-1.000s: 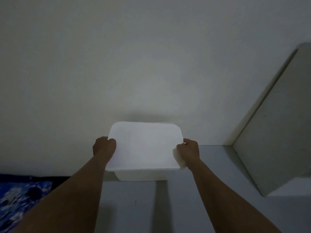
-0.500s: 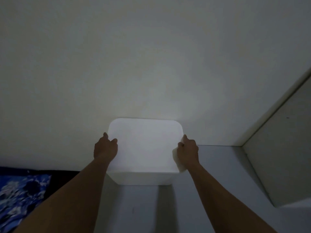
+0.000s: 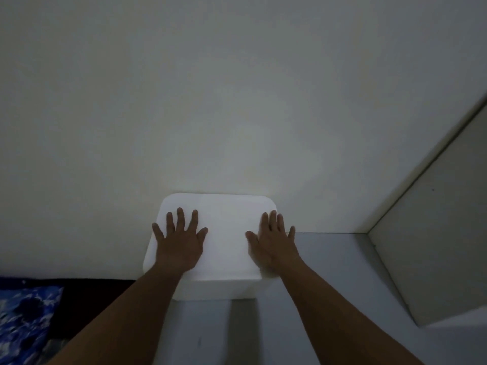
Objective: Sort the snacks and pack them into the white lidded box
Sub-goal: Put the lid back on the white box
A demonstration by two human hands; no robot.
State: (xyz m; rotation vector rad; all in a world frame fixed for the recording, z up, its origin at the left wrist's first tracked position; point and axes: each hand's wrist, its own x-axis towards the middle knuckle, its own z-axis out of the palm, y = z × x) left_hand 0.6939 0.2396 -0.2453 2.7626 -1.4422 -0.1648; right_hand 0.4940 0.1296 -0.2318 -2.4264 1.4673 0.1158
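Note:
The white lidded box (image 3: 224, 233) stands on a grey surface against the wall, with its lid on. My left hand (image 3: 180, 241) lies flat on the left part of the lid, fingers spread. My right hand (image 3: 274, 241) lies flat on the right part of the lid, fingers stretched out, partly over the lid's right edge. Neither hand holds anything. No snacks are in view; the box's inside is hidden by the lid.
A pale wall (image 3: 237, 101) rises right behind the box. A light panel (image 3: 434, 246) stands upright at the right. Blue patterned cloth (image 3: 23, 325) lies at the lower left, below the grey surface (image 3: 329, 299).
Both hands have moved from gripping the lid's left and right edges to lying flat and open on top of the lid. The lid now sits level on the box.

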